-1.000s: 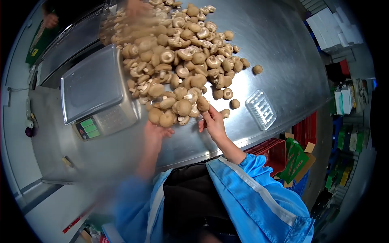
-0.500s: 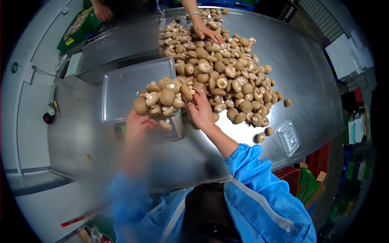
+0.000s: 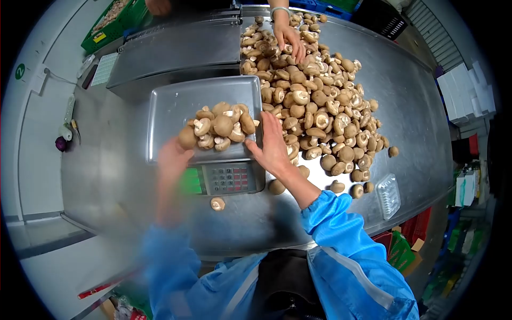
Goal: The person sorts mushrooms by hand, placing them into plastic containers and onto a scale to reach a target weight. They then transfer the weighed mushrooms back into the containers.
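Observation:
A tight cluster of brown shiitake mushrooms (image 3: 221,127) sits on the metal pan (image 3: 170,101) of a weighing scale. I cannot make out whether a clear tray lies under them. At the cluster's left side is my left hand (image 3: 175,157), partly blurred, its thumb apart from the fingers, close to the leftmost mushroom. My right hand (image 3: 272,144) lies along the pan's right edge with fingers stretched and thumb apart, holding nothing. Below the pan show the scale's keypad (image 3: 230,178) and a green display (image 3: 192,181). A single mushroom (image 3: 217,204) lies just in front of the scale.
A large heap of mushrooms (image 3: 320,101) spreads over the steel table (image 3: 410,112) to the right. Another person's hand (image 3: 288,40) reaches into its far end. A clear plastic tray (image 3: 388,196) lies at the right. A green crate (image 3: 114,24) stands at the far left.
The mushroom cluster has come down onto the scale pan. My right hand's fingers have straightened beside it. A loose mushroom has dropped to the table, and the keypad and display are now uncovered.

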Demonstrator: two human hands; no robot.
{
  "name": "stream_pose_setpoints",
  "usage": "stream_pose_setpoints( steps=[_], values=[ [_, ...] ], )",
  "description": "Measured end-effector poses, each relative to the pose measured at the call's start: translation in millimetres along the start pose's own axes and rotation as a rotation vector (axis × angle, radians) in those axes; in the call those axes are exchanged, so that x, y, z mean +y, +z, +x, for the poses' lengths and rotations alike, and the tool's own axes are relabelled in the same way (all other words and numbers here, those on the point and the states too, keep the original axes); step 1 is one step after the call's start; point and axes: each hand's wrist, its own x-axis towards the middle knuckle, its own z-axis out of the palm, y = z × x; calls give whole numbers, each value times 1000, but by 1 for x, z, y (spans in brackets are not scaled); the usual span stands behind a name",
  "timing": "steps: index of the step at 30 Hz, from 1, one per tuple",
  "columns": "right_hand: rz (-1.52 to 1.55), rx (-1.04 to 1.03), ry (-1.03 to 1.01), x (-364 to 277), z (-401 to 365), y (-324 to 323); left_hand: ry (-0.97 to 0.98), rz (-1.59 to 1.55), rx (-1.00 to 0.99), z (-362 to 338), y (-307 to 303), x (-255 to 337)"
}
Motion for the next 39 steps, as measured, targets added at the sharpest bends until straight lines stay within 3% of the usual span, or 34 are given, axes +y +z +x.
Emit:
stream_pose_setpoints(
  steps=[2, 3, 6, 9, 12, 17, 18, 22, 23, 25, 28, 31, 34, 35, 36, 39],
  values=[
    [-11, 18, -100, -6, 5, -9, 282, 338, 242, -5, 4, -17],
    [-31, 38, -179, -11, 8, -14, 168, 314, 206, -14, -4, 4],
    [-50, 34, -341, -33, 19, -23, 515, 175, 278, -17, -17, 43],
    [-93, -11, -456, -48, 31, -15, 709, 225, 195, -7, -12, 56],
    [-171, -56, -494, -46, 38, -3, 714, 240, 131, 1, 1, 55],
    [48, 0, -509, -57, 26, -14, 768, 63, 249, -7, 6, 54],
    [178, -51, -416, -62, 16, -23, 769, 1, 285, -18, 6, 57],
    [732, -337, -46, -56, -49, -35, 644, -361, 92, -91, 26, 61],
    [1006, -443, 123, -47, -71, -31, 518, -342, 25, -114, 30, 68],
    [1427, -624, 562, -35, -106, -36, 483, -361, 0, -146, 61, 54],
    [1604, -632, 906, -10, -159, -24, 543, -352, -78, -185, 104, 34],
    [1407, -639, 1043, 10, -193, -20, 515, -362, -169, -221, 118, 42],
    [1284, -581, 842, 15, -187, -37, 448, -400, -92, -227, 113, 44],
    [1159, -548, 685, 16, -180, -49, 438, -344, -9, -224, 118, 27],
    [881, -448, 484, 30, -180, -53, 379, -294, 89, -215, 121, 14],
    [246, -102, 180, 46, -173, -91, 270, 52, 345, -193, 131, -31]
  ],
)
